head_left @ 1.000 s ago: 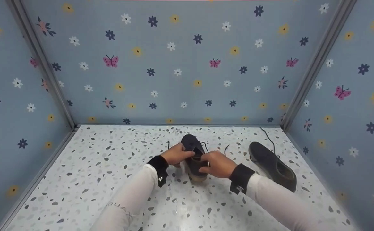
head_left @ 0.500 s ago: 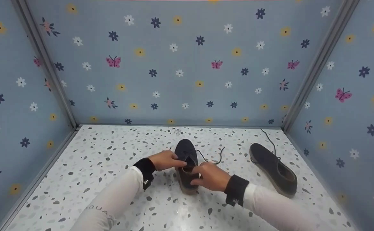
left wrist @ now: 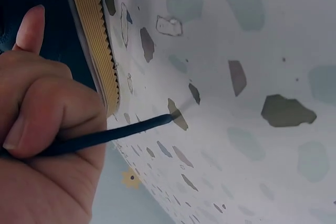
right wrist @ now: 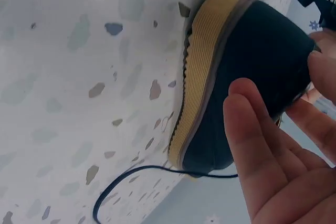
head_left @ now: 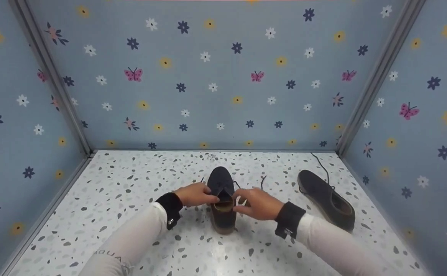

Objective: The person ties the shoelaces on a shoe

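A dark lace-up shoe [head_left: 222, 220] with a tan ribbed sole stands upright on the floor, toe toward the back wall. My left hand [head_left: 196, 194] is at its left side, thumb over the opening. In the left wrist view, curled fingers of that hand hold a dark shoelace [left wrist: 126, 130], its end sticking out. On the right, my right hand [head_left: 261, 204] has thumb and forefinger apart at the collar; whether they touch it is unclear. In the right wrist view its fingers [right wrist: 247, 124] lie fairly straight beside the shoe, with another shoelace [right wrist: 118, 179] trailing onto the floor.
A second dark shoe [head_left: 323, 197] lies to the right, angled, its lace [head_left: 321, 165] running toward the back corner. The white speckled floor [head_left: 139, 172] is bounded by blue flower-patterned panels [head_left: 223, 107] at the back and both sides.
The shoe has come left and nearer me, turning straighter, with both hands following. Most recently the right hand has moved rightward, off the collar's inner edge, uncovering more of the opening.
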The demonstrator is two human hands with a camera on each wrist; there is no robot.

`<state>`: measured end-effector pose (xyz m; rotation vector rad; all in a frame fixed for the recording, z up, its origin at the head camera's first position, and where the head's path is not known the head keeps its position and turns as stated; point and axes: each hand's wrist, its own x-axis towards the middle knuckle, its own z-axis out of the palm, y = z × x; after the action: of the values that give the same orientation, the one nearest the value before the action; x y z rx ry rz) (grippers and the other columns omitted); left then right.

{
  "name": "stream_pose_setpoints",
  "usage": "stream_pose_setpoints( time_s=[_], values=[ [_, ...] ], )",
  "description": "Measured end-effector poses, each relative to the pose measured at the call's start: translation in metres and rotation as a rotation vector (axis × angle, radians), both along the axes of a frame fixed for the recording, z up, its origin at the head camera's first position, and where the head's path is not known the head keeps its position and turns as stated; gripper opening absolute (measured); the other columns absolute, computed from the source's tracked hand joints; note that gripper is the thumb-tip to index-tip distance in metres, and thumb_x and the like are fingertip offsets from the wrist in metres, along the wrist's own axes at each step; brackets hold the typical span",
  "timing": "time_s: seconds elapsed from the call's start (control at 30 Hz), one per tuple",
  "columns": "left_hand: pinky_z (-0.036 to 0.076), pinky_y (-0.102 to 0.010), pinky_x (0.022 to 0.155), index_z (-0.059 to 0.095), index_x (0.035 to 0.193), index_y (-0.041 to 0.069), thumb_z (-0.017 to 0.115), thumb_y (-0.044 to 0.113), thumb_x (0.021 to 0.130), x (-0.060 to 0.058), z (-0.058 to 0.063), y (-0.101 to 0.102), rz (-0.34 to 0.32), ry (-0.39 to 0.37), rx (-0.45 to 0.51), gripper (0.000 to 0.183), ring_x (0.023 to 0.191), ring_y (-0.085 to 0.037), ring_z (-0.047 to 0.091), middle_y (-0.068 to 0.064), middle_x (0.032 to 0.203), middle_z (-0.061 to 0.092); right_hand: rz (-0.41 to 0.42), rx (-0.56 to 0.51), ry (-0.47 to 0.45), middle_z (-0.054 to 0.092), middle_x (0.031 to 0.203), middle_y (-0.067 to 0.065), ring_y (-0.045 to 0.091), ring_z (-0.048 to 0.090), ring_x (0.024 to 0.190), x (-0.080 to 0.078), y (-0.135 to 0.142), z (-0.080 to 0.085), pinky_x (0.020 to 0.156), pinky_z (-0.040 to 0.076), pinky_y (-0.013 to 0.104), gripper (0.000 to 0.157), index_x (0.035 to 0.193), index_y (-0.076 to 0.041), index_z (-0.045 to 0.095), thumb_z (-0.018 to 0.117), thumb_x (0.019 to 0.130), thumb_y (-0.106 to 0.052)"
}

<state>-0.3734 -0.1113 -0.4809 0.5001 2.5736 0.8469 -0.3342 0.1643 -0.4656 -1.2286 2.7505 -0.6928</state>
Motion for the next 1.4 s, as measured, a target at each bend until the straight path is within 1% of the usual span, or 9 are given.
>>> stream_pose_setpoints(
  time_s=[0.17,0.33,0.53,0.7,0.8,1.03,1.2,1.27,1.4],
  values=[
    [0.034,-0.026,0.051,0.059,0.067,0.020,0.069,0.052,0.093,0.003,-0.002,0.002,0.017,0.018,0.011,0.042,0.053,-0.009,0.044,0.011,0.057,0.045,-0.169,-0.028,-0.004,0.078,0.097,0.009,0.017,0.074,0.083,-0.023,0.019,-0.001,0.074,0.060,0.034,0.026,0.122,-0.009,0.064,0.067,0.103,-0.027],
    [0.037,-0.026,0.054,0.059,0.068,0.021,0.069,0.051,0.094,0.006,-0.002,0.002,0.017,0.018,0.023,0.041,0.055,-0.009,0.047,0.011,0.059,0.047,-0.338,-0.040,-0.059,0.076,0.090,0.005,0.012,0.069,0.074,-0.044,0.035,-0.001,0.069,0.056,0.034,0.024,0.119,-0.010,0.065,0.066,0.103,-0.028],
    [0.040,-0.027,0.057,0.060,0.069,0.021,0.068,0.050,0.094,0.008,0.001,0.004,0.020,0.032,0.041,0.039,0.059,-0.011,0.050,0.009,0.063,0.052,-0.476,-0.069,-0.097,0.073,0.086,0.005,0.012,0.064,0.068,-0.060,0.048,0.002,0.067,0.052,0.033,0.023,0.111,-0.010,0.067,0.066,0.103,-0.031],
    [0.041,-0.027,0.056,0.061,0.071,0.022,0.067,0.049,0.094,0.007,0.000,0.006,0.032,0.032,0.026,0.037,0.059,-0.011,0.053,0.008,0.065,0.055,-0.550,-0.066,-0.113,0.073,0.088,0.008,0.015,0.065,0.068,-0.070,0.053,0.001,0.066,0.050,0.033,0.024,0.103,-0.008,0.070,0.066,0.103,-0.031],
    [0.042,-0.027,0.056,0.061,0.071,0.021,0.067,0.049,0.094,0.008,-0.001,0.007,0.042,0.026,0.016,0.037,0.058,-0.011,0.054,0.008,0.064,0.055,-0.587,-0.035,-0.150,0.073,0.080,0.007,0.015,0.064,0.062,-0.076,0.054,-0.002,0.063,0.048,0.030,0.026,0.097,-0.007,0.071,0.065,0.103,-0.032],
    [0.044,-0.027,0.056,0.068,0.076,0.018,0.068,0.050,0.094,0.007,-0.001,0.008,0.052,0.019,0.003,0.037,0.062,-0.018,0.062,0.006,0.067,0.060,-0.661,0.118,-0.344,0.060,0.058,-0.001,0.013,0.053,0.050,-0.086,0.052,-0.011,0.050,0.042,0.028,0.038,0.082,-0.007,0.070,0.064,0.102,-0.038],
    [0.045,-0.027,0.056,0.068,0.076,0.019,0.068,0.051,0.095,0.008,0.001,0.009,0.045,0.012,-0.007,0.037,0.068,-0.024,0.068,0.006,0.067,0.060,-0.694,0.236,-0.383,0.052,0.052,-0.002,0.013,0.047,0.045,-0.087,0.047,-0.020,0.048,0.041,0.028,0.047,0.066,-0.012,0.063,0.065,0.102,-0.043],
    [0.045,-0.027,0.056,0.067,0.075,0.020,0.068,0.051,0.095,0.008,0.002,0.009,0.041,0.009,-0.013,0.037,0.068,-0.023,0.067,0.007,0.067,0.060,-0.708,0.270,-0.379,0.053,0.053,-0.002,0.013,0.048,0.046,-0.087,0.045,-0.023,0.049,0.042,0.028,0.047,0.067,-0.013,0.061,0.065,0.101,-0.045],
    [0.042,-0.027,0.057,0.061,0.070,0.021,0.067,0.052,0.096,0.008,0.002,0.009,0.021,0.032,-0.037,0.040,0.061,-0.015,0.057,0.008,0.064,0.055,-0.727,0.291,-0.384,0.057,0.060,0.000,0.013,0.051,0.049,-0.085,0.040,-0.029,0.051,0.043,0.027,0.042,0.079,-0.011,0.065,0.063,0.102,-0.046]
  ],
)
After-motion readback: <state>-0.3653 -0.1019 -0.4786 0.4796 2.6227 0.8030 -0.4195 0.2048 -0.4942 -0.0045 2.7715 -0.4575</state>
